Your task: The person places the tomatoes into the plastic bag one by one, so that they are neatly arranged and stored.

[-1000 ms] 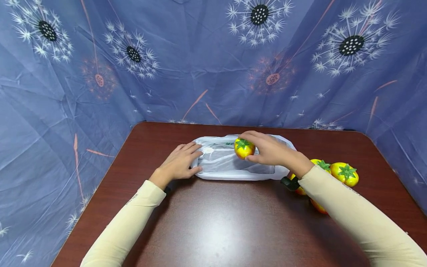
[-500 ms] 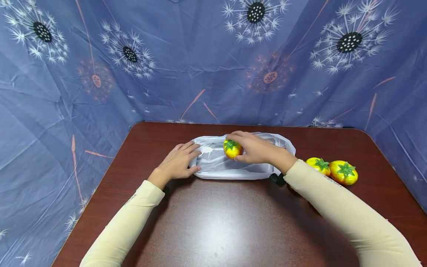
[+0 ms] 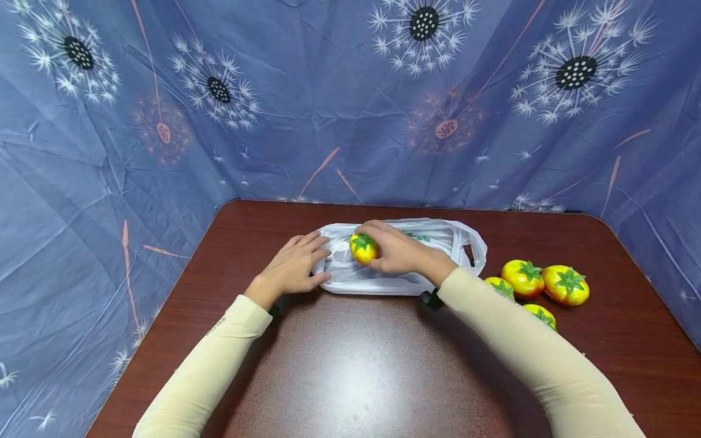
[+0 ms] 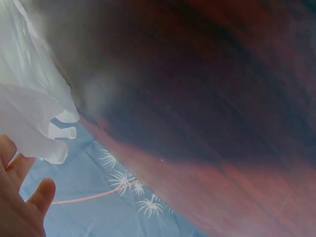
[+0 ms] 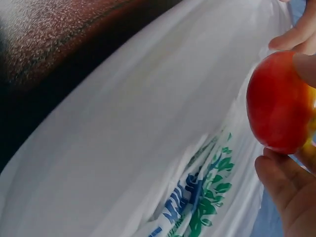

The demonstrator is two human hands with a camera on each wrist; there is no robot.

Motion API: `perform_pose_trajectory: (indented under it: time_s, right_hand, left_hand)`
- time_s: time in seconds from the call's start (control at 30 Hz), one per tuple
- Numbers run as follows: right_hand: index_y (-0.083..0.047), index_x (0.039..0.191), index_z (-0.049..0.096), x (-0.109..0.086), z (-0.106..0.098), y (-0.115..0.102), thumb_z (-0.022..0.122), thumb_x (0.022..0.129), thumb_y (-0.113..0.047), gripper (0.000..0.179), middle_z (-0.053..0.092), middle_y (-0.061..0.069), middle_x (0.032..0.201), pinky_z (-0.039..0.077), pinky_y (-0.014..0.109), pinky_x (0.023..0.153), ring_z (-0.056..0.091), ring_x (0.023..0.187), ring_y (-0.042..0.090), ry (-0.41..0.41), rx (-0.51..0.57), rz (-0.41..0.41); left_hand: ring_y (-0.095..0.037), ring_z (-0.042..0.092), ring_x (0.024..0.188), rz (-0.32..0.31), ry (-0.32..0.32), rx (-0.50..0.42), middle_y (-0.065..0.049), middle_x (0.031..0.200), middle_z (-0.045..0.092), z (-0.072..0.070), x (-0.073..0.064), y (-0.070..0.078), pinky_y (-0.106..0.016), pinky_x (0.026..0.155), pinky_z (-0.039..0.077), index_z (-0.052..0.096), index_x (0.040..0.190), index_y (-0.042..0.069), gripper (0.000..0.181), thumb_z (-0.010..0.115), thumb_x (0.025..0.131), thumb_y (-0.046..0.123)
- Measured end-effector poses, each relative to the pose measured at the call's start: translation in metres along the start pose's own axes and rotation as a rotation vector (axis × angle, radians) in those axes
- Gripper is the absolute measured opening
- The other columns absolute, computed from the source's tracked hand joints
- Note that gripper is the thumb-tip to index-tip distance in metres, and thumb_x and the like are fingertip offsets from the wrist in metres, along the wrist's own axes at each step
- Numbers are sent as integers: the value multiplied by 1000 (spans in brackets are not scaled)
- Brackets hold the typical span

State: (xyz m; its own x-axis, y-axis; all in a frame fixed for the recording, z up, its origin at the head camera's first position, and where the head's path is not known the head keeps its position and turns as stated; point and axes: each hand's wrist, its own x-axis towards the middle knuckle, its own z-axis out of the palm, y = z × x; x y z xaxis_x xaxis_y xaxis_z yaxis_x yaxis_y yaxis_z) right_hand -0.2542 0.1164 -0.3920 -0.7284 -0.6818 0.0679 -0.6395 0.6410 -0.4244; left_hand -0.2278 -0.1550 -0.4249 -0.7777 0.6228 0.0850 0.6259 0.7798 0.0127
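R hand [image 3: 395, 248] — fingers pinching red-yel fruit [image 3: 362, 250] over wht bag [image 3: 378, 286]; L hand [image 3: 291, 266] — fingers spread at its edge.

Bag [image 3: 372, 286] on table [image 3: 350, 353], four fruits [image 3: 520, 280] to its right (near one another), fifth fruit [image 3: 364, 250] over the bag, curtain [image 3: 328, 109] behind.

- Head view is bright; white glare lies on the table [image 3: 356, 359], below and right of the left hand [image 3: 290, 267].
- Left wrist view is dim, softly blurred beyond that hand.
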Motion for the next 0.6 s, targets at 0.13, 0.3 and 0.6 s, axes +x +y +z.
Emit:
perform_pose_trajectory:
  time_s: [0.13,0.3,0.6]
  right_hand:
    - [-16,140,51,3,5,1,75,81,-21,64,52,7,142,47,45,106,55,124,25,12,-24,2]
    - [-20,140,51,6,11,4,77,82,-24,64,53,7,143,47,47,106,55,127,27,7,-54,9]
    - [-12,143,50,18,4,-2,76,81,-22,68,53,7,145,43,47,110,51,130,30,-30,-92,24]
  left_hand:
    - [-29,33,149,1,0,0,-6,152,48,-1,1,0,-50,117,32,63,132,15,54,63,89,49]
    - [-29,33,149,6,-4,0,-6,152,48,0,0,0,-50,117,32,63,132,15,54,63,89,49]
    - [-29,33,149,12,-16,18,-5,153,47,-1,2,0,-49,118,32,62,132,17,55,62,90,51]
